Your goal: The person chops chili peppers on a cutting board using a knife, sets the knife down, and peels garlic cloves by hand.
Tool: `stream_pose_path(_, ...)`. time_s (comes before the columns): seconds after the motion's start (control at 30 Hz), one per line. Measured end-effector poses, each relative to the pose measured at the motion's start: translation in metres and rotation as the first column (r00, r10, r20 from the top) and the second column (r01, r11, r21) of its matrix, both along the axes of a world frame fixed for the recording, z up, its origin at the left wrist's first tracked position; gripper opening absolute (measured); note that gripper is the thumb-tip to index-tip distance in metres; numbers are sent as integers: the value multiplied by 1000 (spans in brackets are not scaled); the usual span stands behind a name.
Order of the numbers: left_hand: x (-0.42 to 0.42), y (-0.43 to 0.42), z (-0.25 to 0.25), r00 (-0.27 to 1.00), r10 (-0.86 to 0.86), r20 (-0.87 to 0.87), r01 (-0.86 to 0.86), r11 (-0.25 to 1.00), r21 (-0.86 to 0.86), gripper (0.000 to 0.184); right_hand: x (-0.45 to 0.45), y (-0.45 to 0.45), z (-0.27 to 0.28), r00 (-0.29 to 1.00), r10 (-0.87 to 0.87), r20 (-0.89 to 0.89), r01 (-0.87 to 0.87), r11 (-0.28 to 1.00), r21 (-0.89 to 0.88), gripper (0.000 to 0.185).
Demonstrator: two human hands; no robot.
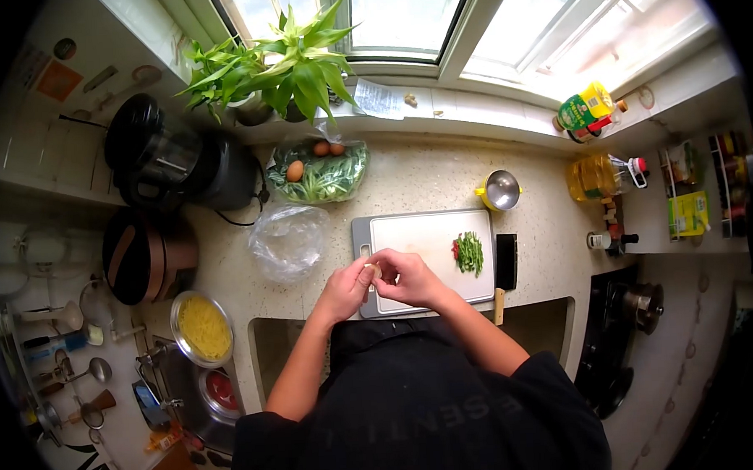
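Observation:
My left hand (pixel 346 290) and my right hand (pixel 406 281) meet over the left end of the cutting board (pixel 421 288). Both are closed, fingertips pinched around a small pale piece (pixel 375 270) that looks like a garlic clove; the fingers mostly cover it. Chopped green pieces (pixel 470 254) with some red bits lie in a pile on the board's right side. Beside the board's right edge rests a cleaver (pixel 506 263) with a dark blade and wooden handle, pointing away from me.
A crumpled clear plastic bag (pixel 289 243) and a bag of greens (pixel 328 177) with several eggs (pixel 296 171) lie left. A yellow-handled metal cup (pixel 502 191) stands behind the board. The bowl of yellow shreds (pixel 204 328) is by the sink (pixel 182 395); the stove (pixel 603 326) is right.

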State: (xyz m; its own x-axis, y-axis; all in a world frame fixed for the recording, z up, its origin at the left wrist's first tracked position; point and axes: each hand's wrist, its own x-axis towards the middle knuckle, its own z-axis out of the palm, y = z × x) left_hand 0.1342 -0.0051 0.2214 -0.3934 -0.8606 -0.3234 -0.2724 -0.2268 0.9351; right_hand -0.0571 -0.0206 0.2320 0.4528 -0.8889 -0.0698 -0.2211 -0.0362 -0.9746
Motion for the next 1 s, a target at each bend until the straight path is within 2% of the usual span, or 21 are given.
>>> stream_pose_path(0.2, 0, 5, -1, 991, -21, -129, 37, 991, 126, 51, -1, -2, 8, 991, 60, -117, -77, 987, -145, 23)
stream_pose_path(0.37, 2, 8, -9, 986, -23, -164, 47, 989, 140, 52, 2, 4, 6, 991, 7, -132, -43, 960, -276, 28)
stream_pose_path(0.67, 2, 12, -18, 977, -22, -214, 52, 989, 138, 54, 2, 8, 5, 985, -33, -168, -32, 929, -368, 28)
stream_pose_path(0.77, 3, 13, -17, 966, -15, -257, 58, 985, 160, 53, 0, 8, -6, 992, -44, -115, 2, 942, -337, 25)
stream_pose_path(0.87, 3, 14, -14, 936, 31, -351, 59, 968, 242, 48, -6, 0, 14, 996, 40, -80, -30, 992, 123, 22)
stream_pose_path(0.9, 3, 14, -12, 921, 55, -387, 60, 959, 278, 46, -6, -2, 20, 998, 49, -39, -42, 984, 176, 20)
stream_pose_path(1.0, 5, 13, -10, 901, 92, -424, 63, 939, 337, 43, -6, -4, 10, 997, 29, 65, -36, 994, 103, 19)
